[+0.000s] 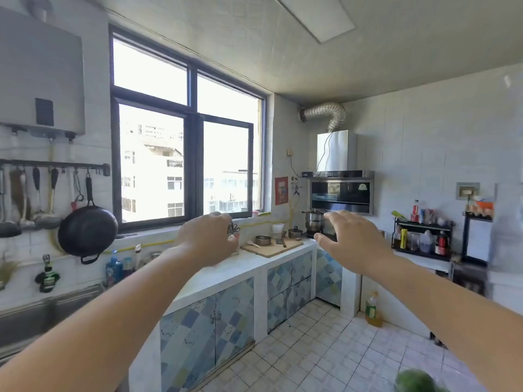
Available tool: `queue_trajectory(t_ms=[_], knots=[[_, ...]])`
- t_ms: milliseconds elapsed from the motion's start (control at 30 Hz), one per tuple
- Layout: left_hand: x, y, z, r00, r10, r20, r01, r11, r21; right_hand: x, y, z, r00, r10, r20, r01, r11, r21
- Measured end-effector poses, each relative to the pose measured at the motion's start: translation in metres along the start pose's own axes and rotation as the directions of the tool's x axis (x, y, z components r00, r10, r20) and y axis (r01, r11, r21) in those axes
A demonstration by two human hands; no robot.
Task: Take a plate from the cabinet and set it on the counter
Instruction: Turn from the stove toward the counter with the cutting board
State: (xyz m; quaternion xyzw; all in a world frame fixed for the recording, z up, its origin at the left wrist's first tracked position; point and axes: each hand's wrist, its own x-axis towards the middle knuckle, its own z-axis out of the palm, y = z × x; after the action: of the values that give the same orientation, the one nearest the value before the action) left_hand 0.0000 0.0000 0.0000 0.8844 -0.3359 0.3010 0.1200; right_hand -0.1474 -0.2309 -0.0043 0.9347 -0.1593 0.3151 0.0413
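Note:
Both my arms stretch forward over the kitchen. My left hand (209,240) hovers above the white counter (226,271), fingers curled downward and holding nothing. My right hand (349,240) is spread open in the air in front of the stove area, also holding nothing. Under the counter are cabinets with blue patterned doors (209,329), all closed. No plate is in view.
A wooden cutting board (273,248) with a small metal bowl and a knife lies on the counter. Pots (313,220) stand on the stove under the range hood. A sink (42,312) is at left, a black wok (87,230) hangs above it. An oil bottle (373,309) stands on the tiled floor.

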Motion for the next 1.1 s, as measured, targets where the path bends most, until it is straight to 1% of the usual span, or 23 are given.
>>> queue_trajectory(t_ms=[100,167,400,633,767,967,1100], knots=[[0.031,-0.018,0.02,1.0,-0.022,0.003,0.022,0.999,0.045,0.031,0.0,0.023,0.999,-0.005,-0.034,0.005,1.0,-0.004],[0.052,-0.022,0.035,0.999,-0.036,0.022,0.035,0.999,0.042,0.049,0.0,0.037,1.0,-0.011,-0.021,0.011,1.0,-0.006],[0.122,-0.011,0.105,1.0,0.016,0.008,-0.016,0.999,0.04,0.109,0.029,0.087,1.0,-0.008,-0.013,0.008,0.999,-0.037],[0.216,0.023,0.18,0.999,0.047,-0.006,-0.046,0.996,0.073,0.18,0.105,0.15,0.999,0.03,-0.022,-0.03,0.999,-0.017],[0.283,0.054,0.227,0.998,0.057,0.026,-0.059,0.995,0.077,0.224,0.162,0.181,1.0,0.028,0.006,-0.028,0.999,-0.041],[0.377,0.101,0.298,0.997,0.071,0.009,-0.072,0.997,0.023,0.287,0.244,0.22,0.998,0.043,0.043,-0.038,0.994,-0.103],[0.429,0.125,0.345,0.995,0.096,0.015,-0.095,0.995,-0.026,0.324,0.286,0.249,0.997,0.066,0.044,-0.061,0.993,-0.105]])
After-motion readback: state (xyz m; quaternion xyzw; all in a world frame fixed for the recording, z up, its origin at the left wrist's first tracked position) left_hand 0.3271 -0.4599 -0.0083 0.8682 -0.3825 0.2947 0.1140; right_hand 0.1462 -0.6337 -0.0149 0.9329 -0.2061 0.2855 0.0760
